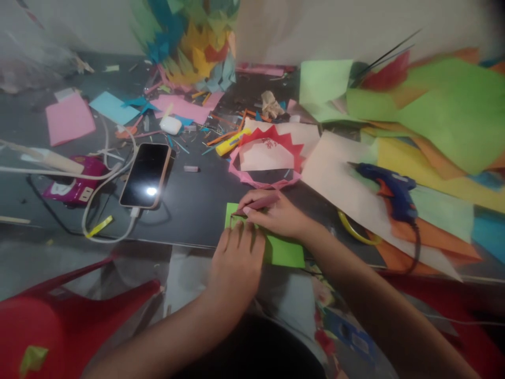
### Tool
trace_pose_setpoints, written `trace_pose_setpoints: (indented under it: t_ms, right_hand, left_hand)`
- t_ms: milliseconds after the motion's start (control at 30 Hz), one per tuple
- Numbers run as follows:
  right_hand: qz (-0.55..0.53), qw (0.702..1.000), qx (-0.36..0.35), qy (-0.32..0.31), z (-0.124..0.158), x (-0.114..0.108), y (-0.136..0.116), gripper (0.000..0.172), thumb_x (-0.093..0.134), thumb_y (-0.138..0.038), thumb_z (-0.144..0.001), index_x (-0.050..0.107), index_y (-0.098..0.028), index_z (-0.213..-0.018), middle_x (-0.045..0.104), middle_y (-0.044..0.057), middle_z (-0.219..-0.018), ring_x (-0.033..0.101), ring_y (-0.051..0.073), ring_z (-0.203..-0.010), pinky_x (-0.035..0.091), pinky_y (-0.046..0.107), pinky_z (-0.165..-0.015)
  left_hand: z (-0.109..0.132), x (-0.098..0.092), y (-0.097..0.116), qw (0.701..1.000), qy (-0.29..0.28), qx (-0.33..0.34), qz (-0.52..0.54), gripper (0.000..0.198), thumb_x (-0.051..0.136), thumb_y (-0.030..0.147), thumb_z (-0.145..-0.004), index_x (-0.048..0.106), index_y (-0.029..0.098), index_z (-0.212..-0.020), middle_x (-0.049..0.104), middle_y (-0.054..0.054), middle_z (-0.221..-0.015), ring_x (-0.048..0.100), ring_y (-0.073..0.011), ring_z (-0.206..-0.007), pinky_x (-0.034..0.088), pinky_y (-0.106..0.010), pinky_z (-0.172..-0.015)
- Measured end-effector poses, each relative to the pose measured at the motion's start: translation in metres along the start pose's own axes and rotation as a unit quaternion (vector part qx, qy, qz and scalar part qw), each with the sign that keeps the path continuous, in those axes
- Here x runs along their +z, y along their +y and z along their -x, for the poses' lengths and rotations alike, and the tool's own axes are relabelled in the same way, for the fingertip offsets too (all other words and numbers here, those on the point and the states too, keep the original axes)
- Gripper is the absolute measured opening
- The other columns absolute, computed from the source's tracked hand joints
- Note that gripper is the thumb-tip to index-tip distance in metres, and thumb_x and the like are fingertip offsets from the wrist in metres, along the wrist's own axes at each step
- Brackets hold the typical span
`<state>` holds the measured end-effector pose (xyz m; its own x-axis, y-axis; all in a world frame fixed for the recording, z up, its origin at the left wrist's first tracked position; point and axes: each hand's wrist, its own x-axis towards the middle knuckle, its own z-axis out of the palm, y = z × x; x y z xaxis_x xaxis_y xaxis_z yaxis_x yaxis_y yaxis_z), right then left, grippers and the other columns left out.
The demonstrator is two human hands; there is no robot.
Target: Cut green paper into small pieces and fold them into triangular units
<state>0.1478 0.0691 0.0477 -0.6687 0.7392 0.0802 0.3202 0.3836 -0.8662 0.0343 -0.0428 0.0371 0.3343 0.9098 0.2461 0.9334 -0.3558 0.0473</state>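
Green paper (286, 251) under two hands
Right of the glossy phone (145, 175), the flat rectangle lies at the dark counter (197, 195) edge; left hand (236, 263) fingers press together on it, right hand (278, 217) fingers pinch a slim pink pen (258, 203).

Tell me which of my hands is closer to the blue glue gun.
Right. The right hand, holding a pink pen, lies left of the glue gun; the left hand presses the green paper farther left.

- Bare dark tabletop (197, 197) is left between the black smartphone (145, 173) and the green paper sheet (286, 252).
- Ahead, passage is blocked by a pink paper ring (258, 182).
- Rightward, a blue glue gun (390, 192) is met.
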Motion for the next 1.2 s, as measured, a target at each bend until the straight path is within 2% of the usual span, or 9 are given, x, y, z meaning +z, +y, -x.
trace_pose_setpoints:
  t_ms: [267,500,767,1200]
  right_hand:
    - [0.084,0.996,-0.016,0.014,0.017,-0.022,0.007,0.012,0.049,-0.014,-0.075,0.061,-0.017,-0.073,0.063,0.0,-0.07,0.056,0.013,-0.066,0.043,0.026,-0.063]
    - [0.089,0.995,0.008,0.048,0.035,-0.035,0.015,0.013,0.046,-0.014,-0.072,0.059,-0.017,-0.07,0.064,0.001,-0.066,0.055,0.014,-0.058,0.041,0.025,-0.054]
    - [0.076,0.992,0.028,0.097,0.043,-0.036,0.021,0.011,0.046,-0.017,-0.072,0.054,-0.018,-0.064,0.061,0.0,-0.061,0.055,0.013,-0.056,0.041,0.024,-0.053]
    - [0.055,0.992,0.037,0.109,0.045,-0.036,0.024,0.01,0.046,-0.015,-0.072,0.051,-0.018,-0.064,0.059,-0.001,-0.058,0.054,0.013,-0.054,0.041,0.025,-0.05]
  left_hand:
    - [-0.001,0.001,-0.001,1.0,-0.008,0.006,0.012,0.029,0.045,0.016,-0.087,0.059,0.011,-0.112,0.061,-0.013,-0.118,0.057,-0.0267,-0.107,0.046,-0.04,-0.089]
    - [-0.001,0.001,-0.001,1.0,-0.001,0.012,0.01,0.029,0.048,0.015,-0.085,0.06,0.011,-0.11,0.062,-0.013,-0.115,0.058,-0.0269,-0.105,0.047,-0.04,-0.088]
    - [0.001,0.002,-0.001,1.0,-0.009,0.014,0.007,0.03,0.046,0.013,-0.084,0.058,0.011,-0.112,0.061,-0.012,-0.117,0.056,-0.0267,-0.106,0.046,-0.041,-0.089]
    - [0.0,0.001,-0.002,0.999,-0.019,0.012,0.023,0.03,0.046,0.012,-0.084,0.057,0.01,-0.113,0.06,-0.014,-0.118,0.056,-0.0282,-0.106,0.046,-0.043,-0.088]
